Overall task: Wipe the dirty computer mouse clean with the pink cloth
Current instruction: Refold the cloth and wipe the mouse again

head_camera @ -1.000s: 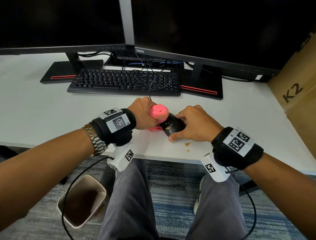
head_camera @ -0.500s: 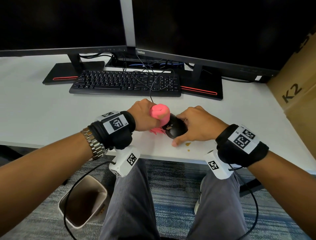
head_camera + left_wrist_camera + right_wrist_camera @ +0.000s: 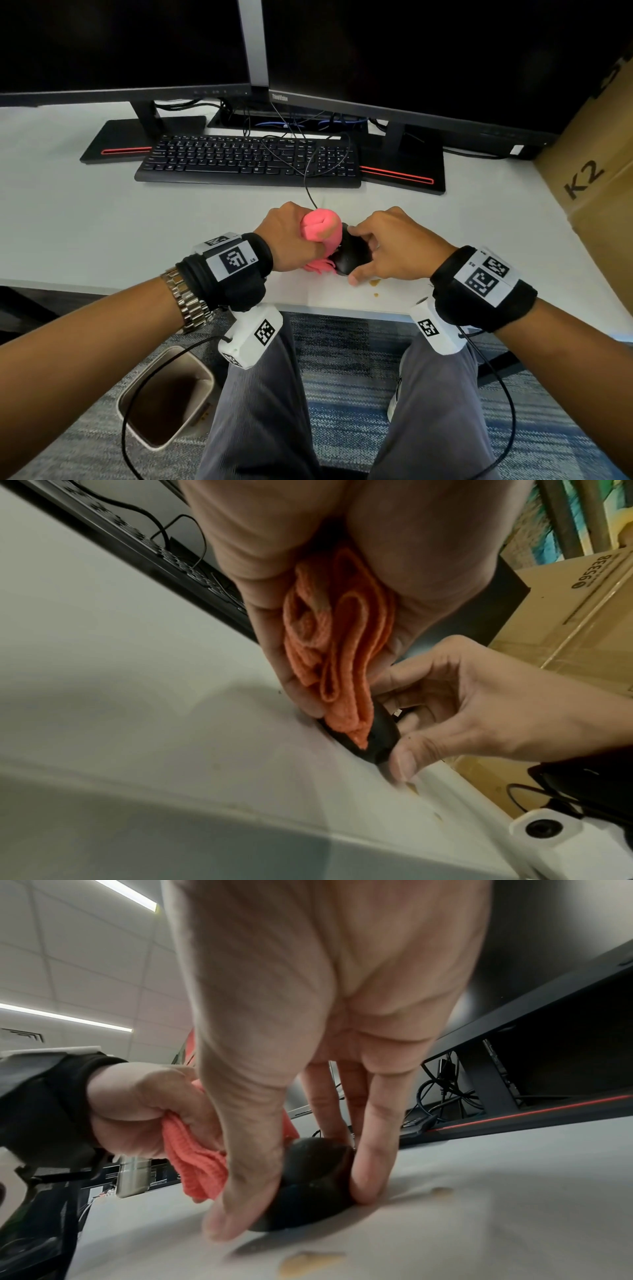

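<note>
— Pink cloth [image 3: 320, 229], bunched up in the left hand [image 3: 291, 240]: is it really gripped, or just resting there?

— Gripped. The fingers are curled tight round it, a rounded wad poking out of the top of the fist and loose folds hanging from the bottom. In the left wrist view those folds drape down onto the black mouse [image 3: 377, 737] and touch its side.

— And where does the mouse sit?

— On the white desk [image 3: 102, 222], close to the near edge, between the two hands and in front of the keyboard [image 3: 246, 159]. Its thin black cable [image 3: 308, 178] runs back over the keys.

— What is the right hand [image 3: 394, 246] doing?

— Clasping the mouse. The thumb lies along the near side with its tip down on the desk, the fingers [image 3: 373, 1123] come down on the far side (seen best from the right wrist), so the mouse is pinched between them.

— Any dirt to speak of?

— A few tan crumbs [image 3: 375, 282] lie on the desk just right of the thumb tip. Pale specks show on the mouse's shell in the right wrist view, though that picture is blurred.

— What else is around?

— Two dark monitors [image 3: 411, 51] on black stands behind the keyboard, a cardboard box [image 3: 599, 164] marked K2 at the right, and a small bin [image 3: 164, 397] on the carpet under the left forearm.
</note>
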`<state>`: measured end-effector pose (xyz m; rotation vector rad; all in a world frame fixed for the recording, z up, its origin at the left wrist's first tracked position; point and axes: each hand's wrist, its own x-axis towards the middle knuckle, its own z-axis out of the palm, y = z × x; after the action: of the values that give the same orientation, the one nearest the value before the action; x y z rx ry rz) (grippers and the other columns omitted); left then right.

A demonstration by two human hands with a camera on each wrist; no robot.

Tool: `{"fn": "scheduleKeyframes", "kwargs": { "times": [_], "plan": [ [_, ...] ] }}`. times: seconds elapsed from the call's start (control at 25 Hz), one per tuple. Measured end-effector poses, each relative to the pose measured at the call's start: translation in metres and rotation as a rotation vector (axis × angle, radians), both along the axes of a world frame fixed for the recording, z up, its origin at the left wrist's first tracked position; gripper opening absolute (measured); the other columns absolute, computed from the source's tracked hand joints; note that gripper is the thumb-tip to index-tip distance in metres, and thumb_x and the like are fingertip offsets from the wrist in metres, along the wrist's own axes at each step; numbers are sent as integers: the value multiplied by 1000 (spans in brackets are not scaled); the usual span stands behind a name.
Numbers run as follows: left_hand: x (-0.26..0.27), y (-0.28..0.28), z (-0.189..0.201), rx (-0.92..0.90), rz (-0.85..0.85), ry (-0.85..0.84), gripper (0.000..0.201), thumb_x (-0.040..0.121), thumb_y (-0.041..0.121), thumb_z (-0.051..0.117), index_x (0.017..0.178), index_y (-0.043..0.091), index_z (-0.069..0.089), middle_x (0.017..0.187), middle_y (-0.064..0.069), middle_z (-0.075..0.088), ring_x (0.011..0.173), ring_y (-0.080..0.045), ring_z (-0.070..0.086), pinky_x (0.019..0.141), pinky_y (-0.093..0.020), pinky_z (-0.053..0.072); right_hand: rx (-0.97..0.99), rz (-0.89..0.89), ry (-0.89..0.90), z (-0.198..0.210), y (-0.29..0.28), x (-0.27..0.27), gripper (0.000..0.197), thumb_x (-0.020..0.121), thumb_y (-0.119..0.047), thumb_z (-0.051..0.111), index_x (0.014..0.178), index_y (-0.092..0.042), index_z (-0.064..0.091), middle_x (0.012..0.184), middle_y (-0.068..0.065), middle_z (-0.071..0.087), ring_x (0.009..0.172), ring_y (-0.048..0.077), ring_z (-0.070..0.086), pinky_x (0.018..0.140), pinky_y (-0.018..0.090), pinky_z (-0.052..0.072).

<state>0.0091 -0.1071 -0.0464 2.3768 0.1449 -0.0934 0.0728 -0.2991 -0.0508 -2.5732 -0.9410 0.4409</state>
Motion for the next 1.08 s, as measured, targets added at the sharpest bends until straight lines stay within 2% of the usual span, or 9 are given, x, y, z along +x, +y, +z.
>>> {"fn": "scheduleKeyframes", "kwargs": {
  "times": [0.04,0.08,0.16,0.24,0.36,0.52,0.72,0.96,1.08],
  "plan": [
    [-2,-1,-1,-9,-8,-8,9,67,22,68,72,16,63,67,2,58,64,-18,55,55,-23,43,3,-4,-1,0,0,0,59,66,-41,92,110,-7,73,87,10,76,66,7,69,75,44,62],
    [-4,-2,-1,-21,-20,-12,19,63,25,65,77,13,66,70,0,61,65,-19,56,57,-24,45,3,-7,-7,0,0,-1,59,65,-42,92,108,-7,73,86,10,75,71,8,68,75,45,61],
    [-5,-2,-1,-27,-44,-21,31,58,27,62,83,10,69,72,-2,63,67,-19,58,60,-25,47,-1,-11,-14,1,0,-1,58,63,-45,92,105,-8,74,84,10,74,82,18,65,78,47,60],
    [-4,1,0,-15,-34,-37,27,64,23,67,86,9,69,74,-3,64,68,-20,58,63,-27,49,-2,-13,-10,1,0,-1,58,62,-45,92,103,-8,74,83,11,74,85,23,65,79,48,59],
    [1,4,1,-5,18,-64,16,72,15,69,87,8,69,75,-3,64,71,-22,60,66,-28,51,-4,-14,-18,2,2,-2,58,62,-46,93,98,-5,74,79,14,70,80,24,63,76,50,58],
    [-1,-1,-1,53,-44,-77,17,74,15,68,91,9,69,85,-12,72,82,-29,66,73,-36,55,5,-31,-20,1,2,-2,61,61,-46,93,101,-4,75,80,15,71,81,26,64,76,50,59],
    [-8,-4,-1,80,-83,-96,16,73,14,71,89,9,70,81,-11,72,77,-27,65,65,-27,50,23,-45,0,1,2,-2,65,60,-44,95,108,-6,75,85,12,73,86,28,66,81,49,59],
    [-16,1,0,-19,-123,-27,34,60,26,68,92,15,73,86,-8,75,85,-25,71,77,-41,59,35,-68,13,2,2,-3,60,57,-41,97,104,-9,77,86,12,76,83,28,71,79,48,61],
    [-6,15,2,-146,-9,-39,35,56,25,66,90,20,74,87,-8,76,84,-26,73,77,-44,60,26,-73,2,0,3,-2,62,58,-42,96,103,-5,76,79,9,70,78,21,63,78,47,60]
  ]
}}
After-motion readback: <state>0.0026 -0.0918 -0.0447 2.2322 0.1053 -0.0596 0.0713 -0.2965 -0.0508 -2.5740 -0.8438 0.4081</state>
